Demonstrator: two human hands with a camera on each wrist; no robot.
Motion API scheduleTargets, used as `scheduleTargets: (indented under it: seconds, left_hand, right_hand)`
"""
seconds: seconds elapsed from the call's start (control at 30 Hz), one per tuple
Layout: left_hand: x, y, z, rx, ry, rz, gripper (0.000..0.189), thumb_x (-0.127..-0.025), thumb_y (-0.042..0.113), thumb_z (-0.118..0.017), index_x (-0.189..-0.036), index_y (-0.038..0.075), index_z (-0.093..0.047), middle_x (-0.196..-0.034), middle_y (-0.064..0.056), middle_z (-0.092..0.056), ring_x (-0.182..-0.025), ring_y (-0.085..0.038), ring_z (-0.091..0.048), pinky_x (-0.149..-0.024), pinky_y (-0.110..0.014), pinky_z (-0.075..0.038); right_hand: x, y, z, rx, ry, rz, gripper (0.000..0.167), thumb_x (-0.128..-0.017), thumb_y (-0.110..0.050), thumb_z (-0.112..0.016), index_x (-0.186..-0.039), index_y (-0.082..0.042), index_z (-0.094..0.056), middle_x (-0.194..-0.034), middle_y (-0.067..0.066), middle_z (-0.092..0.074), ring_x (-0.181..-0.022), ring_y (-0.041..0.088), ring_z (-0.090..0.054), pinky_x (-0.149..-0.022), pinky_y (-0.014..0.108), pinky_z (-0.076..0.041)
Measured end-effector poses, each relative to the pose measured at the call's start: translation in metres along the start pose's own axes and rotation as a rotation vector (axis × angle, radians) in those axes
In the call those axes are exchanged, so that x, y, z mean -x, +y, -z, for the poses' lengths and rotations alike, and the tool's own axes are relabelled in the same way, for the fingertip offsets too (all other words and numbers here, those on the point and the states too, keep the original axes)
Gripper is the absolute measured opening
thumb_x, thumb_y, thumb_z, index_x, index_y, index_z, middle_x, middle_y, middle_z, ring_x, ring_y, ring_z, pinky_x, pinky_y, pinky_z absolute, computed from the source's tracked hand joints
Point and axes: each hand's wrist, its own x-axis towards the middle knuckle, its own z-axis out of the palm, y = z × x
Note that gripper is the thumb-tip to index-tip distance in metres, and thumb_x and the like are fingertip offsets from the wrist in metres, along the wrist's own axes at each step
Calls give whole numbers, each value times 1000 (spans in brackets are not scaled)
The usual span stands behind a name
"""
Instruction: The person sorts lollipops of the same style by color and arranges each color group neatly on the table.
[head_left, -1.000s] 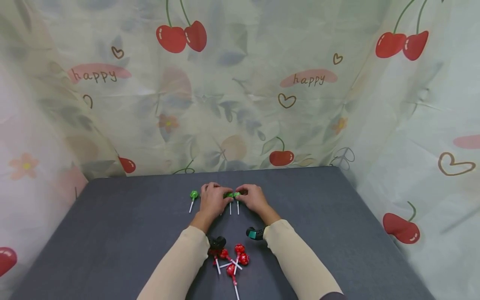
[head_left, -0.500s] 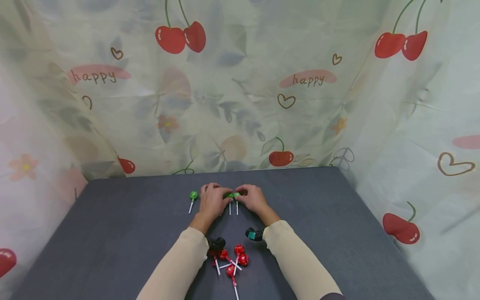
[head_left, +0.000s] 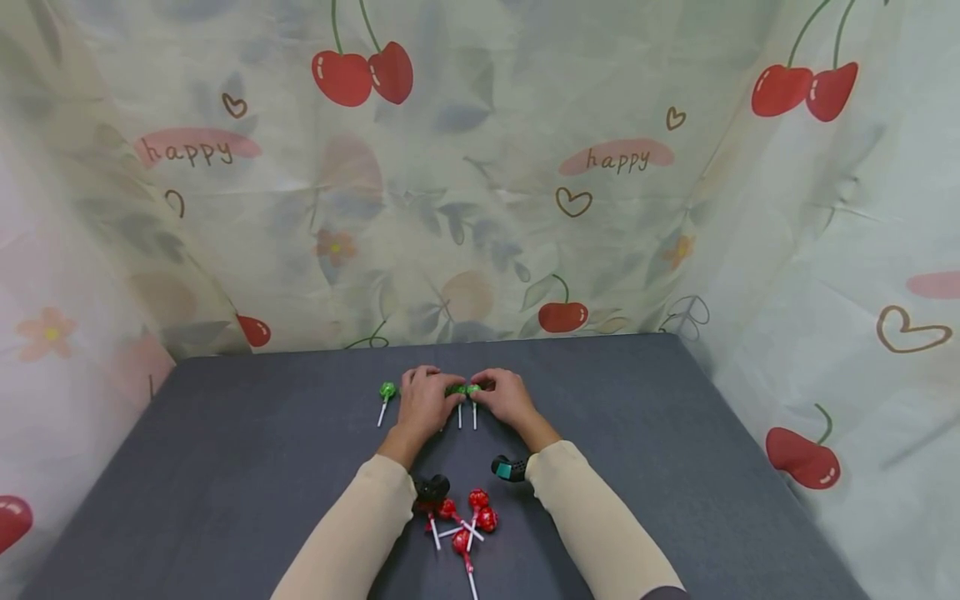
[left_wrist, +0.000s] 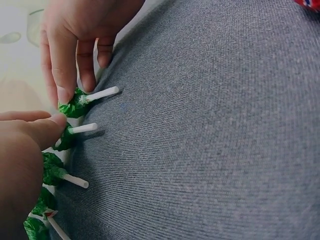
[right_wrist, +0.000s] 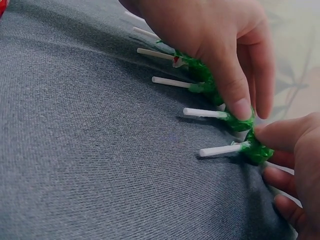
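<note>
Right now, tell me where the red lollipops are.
In the head view the red lollipops lie in a small heap on the grey table, near the person, between the two forearms and behind the row of green lollipops that both hands touch.

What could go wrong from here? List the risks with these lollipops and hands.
1. The green lollipops lie close side by side in a row, so the left hand or right hand, both fingering the wrapped heads, could knock a neighbour askew.
2. The round heads might roll on the grey cloth.
3. The red lollipops lie piled between the forearms; a sleeve drawn back could scatter them.
</note>
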Motion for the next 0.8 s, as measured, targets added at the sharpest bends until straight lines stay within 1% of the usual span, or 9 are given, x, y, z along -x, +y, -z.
scheduleTargets:
  seconds: [0.33, 0.57, 0.7, 0.8]
  left_hand:
    - [1, 0, 2, 35, 29, 5, 27, -88, 33, -73, -114, 26, -74, -110, 4, -70, -119, -25, -50, -106, -49, -25]
    - [2, 1, 3, 37, 21, 20, 27, -88, 33, -73, -113, 25, -74, -108, 3, -71, -118, -25, -50, -105, -49, -25]
    - [1, 1, 4, 24, 6, 16, 27, -88, 34, -73, -113, 26, -74, -108, 3, -70, -117, -25, -50, -105, -49, -26]
    - [1, 1, 4, 29, 9, 14, 27, -87, 35, -74, -112, 25, -74, -107, 3, -70, -115, -25, -50, -105, -49, -26]
  right_hand:
    - [-1, 2, -2, -7, 11, 2, 21, -89, -17, -72, -109, -10, -72, -102, 5, -68, -87, 19, -63, -79, 37, -51]
    - [-1, 3, -3, 1, 20, 5, 21, -89, -18, -73, -108, -10, -72, -101, 4, -68, -86, 19, -62, -79, 37, -50]
    - [-1, 4, -3, -8, 22, 11, 21, -89, -17, -73, -108, -10, -72, -101, 5, -68, -86, 19, -62, -79, 37, -50]
    - [0, 3, -2, -17, 21, 14, 21, -88, -16, -73, -108, -9, -72, -101, 5, -68, -86, 19, -62, -78, 37, -50]
